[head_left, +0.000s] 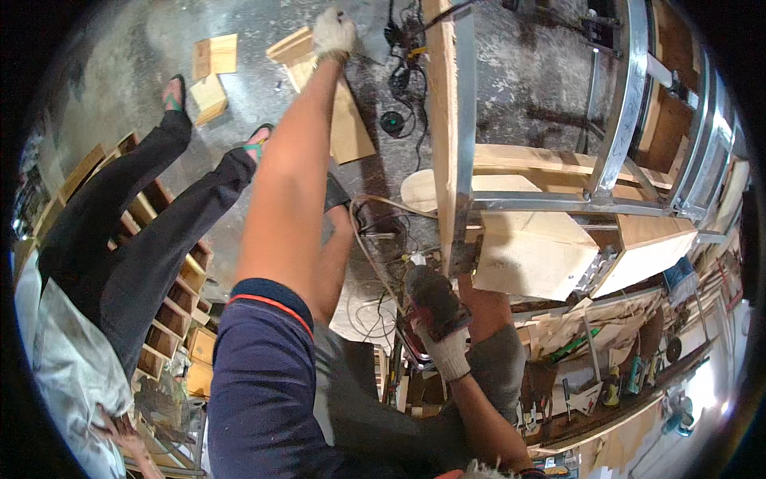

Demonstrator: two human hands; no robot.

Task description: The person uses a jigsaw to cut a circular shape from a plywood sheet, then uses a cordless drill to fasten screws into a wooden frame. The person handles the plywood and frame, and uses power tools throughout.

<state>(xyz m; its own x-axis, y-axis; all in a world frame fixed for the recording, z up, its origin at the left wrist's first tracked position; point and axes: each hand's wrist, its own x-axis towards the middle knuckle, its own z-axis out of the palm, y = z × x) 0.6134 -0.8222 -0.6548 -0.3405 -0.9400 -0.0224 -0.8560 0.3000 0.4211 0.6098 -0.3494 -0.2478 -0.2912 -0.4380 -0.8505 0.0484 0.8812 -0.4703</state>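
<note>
My left hand [335, 33], in a pale work glove, reaches far forward over the floor. Its fingers are curled in; whatever they may hold is too small to make out. Just left of it and below lie pale wooden boards [351, 124] on the concrete. My right hand [444, 351], also gloved, is closed around a dark handheld power tool with reddish parts [435, 299], close to my knees. The tool's upper end is beside an upright wooden board [441, 128] on a metal frame [550, 201]. Its exact kind is unclear.
Light wooden boxes [531, 251] sit by the frame on the right. Black cables [403, 80] and a looped hose [363, 239] cross the floor. Small wood pieces [215, 54] lie at upper left. Another person in dark trousers [152, 247] stands left. Tools [614, 383] line a rack.
</note>
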